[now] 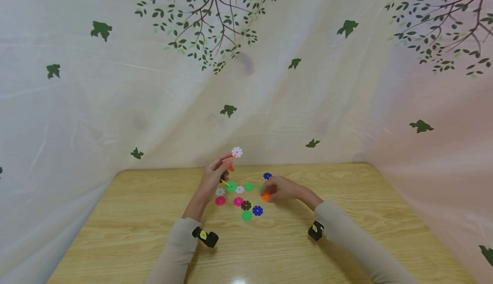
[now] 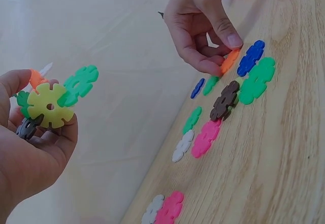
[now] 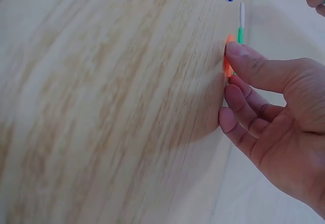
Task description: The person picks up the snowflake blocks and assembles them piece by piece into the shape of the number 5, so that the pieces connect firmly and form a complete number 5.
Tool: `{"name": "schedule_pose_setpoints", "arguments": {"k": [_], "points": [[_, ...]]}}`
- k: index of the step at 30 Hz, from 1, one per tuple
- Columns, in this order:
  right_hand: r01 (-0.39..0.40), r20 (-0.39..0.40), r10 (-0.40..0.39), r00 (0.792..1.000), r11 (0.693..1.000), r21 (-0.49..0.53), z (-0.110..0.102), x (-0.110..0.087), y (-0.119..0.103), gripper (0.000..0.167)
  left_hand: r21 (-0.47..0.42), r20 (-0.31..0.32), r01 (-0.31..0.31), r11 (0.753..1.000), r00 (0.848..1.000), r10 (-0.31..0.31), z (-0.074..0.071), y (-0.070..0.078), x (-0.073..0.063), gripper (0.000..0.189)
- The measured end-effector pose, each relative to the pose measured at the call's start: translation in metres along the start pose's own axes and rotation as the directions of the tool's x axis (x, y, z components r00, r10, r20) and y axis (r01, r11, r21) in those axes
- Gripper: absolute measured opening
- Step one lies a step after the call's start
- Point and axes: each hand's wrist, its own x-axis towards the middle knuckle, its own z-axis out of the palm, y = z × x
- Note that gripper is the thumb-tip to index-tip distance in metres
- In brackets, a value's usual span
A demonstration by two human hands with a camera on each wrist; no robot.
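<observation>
My left hand [image 1: 211,180] is raised above the table and holds a cluster of interlocking snowflake discs. In the left wrist view, the cluster shows a yellow disc [image 2: 40,106], a green disc [image 2: 81,84], a black disc [image 2: 29,127] and part of an orange one [image 2: 37,77]. A white disc [image 1: 236,152] tops it in the head view. Down at the tabletop, my right hand [image 1: 284,188] pinches a loose orange disc [image 2: 230,62] between thumb and fingers. Its other fingertips are close to the wood in the right wrist view.
Several loose discs lie on the wooden table [image 1: 154,224] between the hands, among them a blue disc [image 1: 257,210], a brown disc [image 1: 246,205] and a pink disc [image 1: 220,201]. Behind the table hangs a pale cloth [image 1: 173,117] with leaf prints.
</observation>
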Motion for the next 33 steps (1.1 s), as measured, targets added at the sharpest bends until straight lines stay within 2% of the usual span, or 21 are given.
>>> {"name": "schedule_pose_setpoints", "arguments": {"k": [12,20,33], "points": [[-0.054,-0.004,0.055,0.998,0.996,0.076,0.0023,0.0003,0.0038,0.02,0.008,-0.001,-0.018,1.0,1.0,0.018,-0.0013,-0.0013,-0.001,0.037],[-0.078,0.01,0.077,0.997,0.987,0.14,-0.0001,-0.002,-0.0024,0.021,-0.014,0.006,-0.013,1.0,1.0,0.013,-0.002,-0.0008,0.0008,0.04],[-0.028,-0.017,0.033,0.999,0.973,0.227,0.0012,0.0027,-0.0017,0.019,0.0,-0.012,-0.034,0.999,0.999,0.034,-0.0022,-0.003,-0.0002,0.037]]}}
